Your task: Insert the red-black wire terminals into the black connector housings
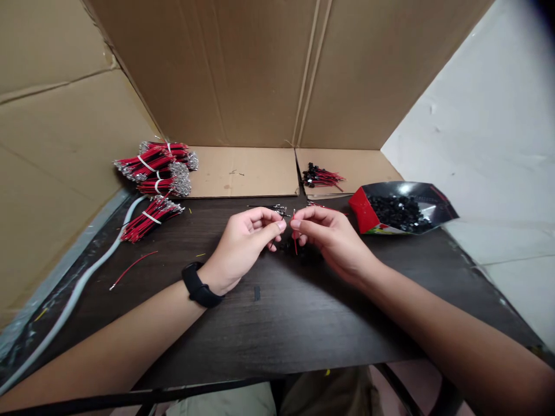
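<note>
My left hand [249, 234] is closed in a pinch on a thin black wire [272, 245]. Close beside it, fingertips a small gap apart, my right hand [327, 234] pinches a red wire [295, 247] that stands roughly upright. Just behind the fingers lie loose black wires [266, 207] with metal ends, and some red wires [321, 204] are partly covered by my right hand. Small black pieces [303, 253] sit on the table under the hands, mostly in shadow.
Tied bundles of red and black wires [151, 218] are at the left. A single red wire [132, 269] lies nearer. An open box [359, 209] of small black parts stands right. Wires with black ends [323, 175] rest on cardboard [247, 173]. A pale cable [82, 283] runs along the left.
</note>
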Available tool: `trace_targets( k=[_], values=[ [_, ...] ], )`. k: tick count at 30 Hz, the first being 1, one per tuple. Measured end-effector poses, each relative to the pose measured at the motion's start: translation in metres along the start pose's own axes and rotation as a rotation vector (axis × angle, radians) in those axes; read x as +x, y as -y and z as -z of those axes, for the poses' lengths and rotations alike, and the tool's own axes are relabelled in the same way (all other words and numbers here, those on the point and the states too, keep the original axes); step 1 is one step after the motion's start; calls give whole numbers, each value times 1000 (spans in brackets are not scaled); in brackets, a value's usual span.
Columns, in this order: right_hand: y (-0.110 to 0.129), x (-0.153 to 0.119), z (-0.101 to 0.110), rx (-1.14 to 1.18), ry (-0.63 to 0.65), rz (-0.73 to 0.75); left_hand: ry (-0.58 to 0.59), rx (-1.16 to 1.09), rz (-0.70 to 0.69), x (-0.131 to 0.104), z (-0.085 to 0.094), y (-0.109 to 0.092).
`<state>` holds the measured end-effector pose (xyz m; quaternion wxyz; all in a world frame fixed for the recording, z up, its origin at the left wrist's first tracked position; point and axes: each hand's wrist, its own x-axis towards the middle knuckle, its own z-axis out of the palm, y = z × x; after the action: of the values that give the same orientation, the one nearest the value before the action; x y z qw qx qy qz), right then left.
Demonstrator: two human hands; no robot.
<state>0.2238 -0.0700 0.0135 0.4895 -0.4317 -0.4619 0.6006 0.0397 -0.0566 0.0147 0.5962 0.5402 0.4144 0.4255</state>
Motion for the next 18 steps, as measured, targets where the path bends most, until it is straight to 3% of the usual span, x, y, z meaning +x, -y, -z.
trace_targets(
  k=[11,18],
  values=[
    [-1,0,2,57,56,21,47,-40,19,-4,-2,1],
    [-2,1,2,138,44,-59,21,6,-21,-3,0,3]
  ],
)
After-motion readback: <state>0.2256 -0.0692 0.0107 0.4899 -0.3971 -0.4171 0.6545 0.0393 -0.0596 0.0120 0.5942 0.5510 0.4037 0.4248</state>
